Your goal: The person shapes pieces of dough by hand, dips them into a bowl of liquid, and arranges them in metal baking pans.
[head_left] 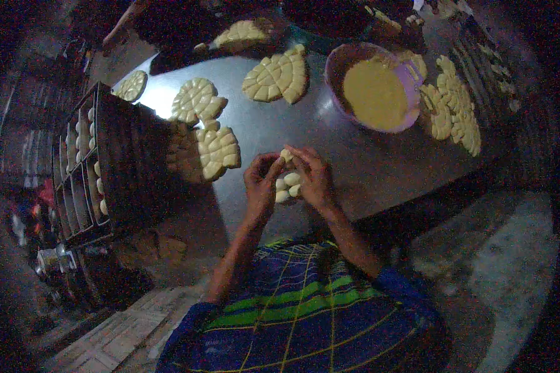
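the left hand (262,175) and right hand (313,176) pinched a small dough piece (286,155) near several dough balls (288,186) on the metal table (261,124); a purple basin (409,81) stood farther off, to the right.

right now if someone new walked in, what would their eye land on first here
Probably the big purple tub of yellowish mixture, on the right of the metal table. Next, the pale, segmented dough slabs spread left of the tub and beyond the hands. Then, near the middle, the left hand and right hand pinching a small dough piece above a few dough balls.
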Available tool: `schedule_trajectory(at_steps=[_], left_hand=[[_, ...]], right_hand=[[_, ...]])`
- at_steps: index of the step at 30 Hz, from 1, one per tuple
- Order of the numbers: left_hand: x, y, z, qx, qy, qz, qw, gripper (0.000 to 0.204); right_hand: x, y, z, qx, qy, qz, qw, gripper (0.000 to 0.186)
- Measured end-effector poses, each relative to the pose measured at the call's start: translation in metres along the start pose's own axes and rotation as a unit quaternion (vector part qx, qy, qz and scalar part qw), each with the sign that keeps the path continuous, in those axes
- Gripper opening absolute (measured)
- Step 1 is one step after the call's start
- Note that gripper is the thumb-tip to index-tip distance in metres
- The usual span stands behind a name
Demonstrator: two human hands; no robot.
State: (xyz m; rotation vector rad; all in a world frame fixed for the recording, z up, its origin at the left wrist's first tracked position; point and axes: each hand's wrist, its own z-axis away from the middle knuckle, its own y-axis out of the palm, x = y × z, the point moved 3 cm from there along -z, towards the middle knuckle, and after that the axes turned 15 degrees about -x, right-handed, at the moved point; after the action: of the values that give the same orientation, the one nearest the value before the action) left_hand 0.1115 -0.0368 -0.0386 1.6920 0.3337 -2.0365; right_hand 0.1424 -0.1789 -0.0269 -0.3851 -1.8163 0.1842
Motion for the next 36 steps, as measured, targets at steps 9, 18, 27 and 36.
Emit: schedule_trajectory(at_steps=[9,18,27,36], left_hand=[[-0.032,0.03,0.013,-0.089,0.284,-0.21,0.931,0.04],[-0.051,0.1,0.044,0.121,0.527,-0.193,0.819,0.02],[-0.004,0.1,0.032,0.137,0.225,-0.098,0.96,0.02],[0.027,-0.047,0.029,-0.202,0.014,-0.04,0.978,0.023]], right_hand=[[-0.051,-0.021,0.004,0.054,0.218,-0.272,0.936,0.027],[-0.057,-0.069,0.009,0.173,0.115,-0.199,0.958,0.043],[-0.001,-0.132,-0.094,0.286,0.037,-0.09,0.953,0.049],[-0.024,-0.057,-0.419,0.237,-0.057,0.049,0.969,0.053]])
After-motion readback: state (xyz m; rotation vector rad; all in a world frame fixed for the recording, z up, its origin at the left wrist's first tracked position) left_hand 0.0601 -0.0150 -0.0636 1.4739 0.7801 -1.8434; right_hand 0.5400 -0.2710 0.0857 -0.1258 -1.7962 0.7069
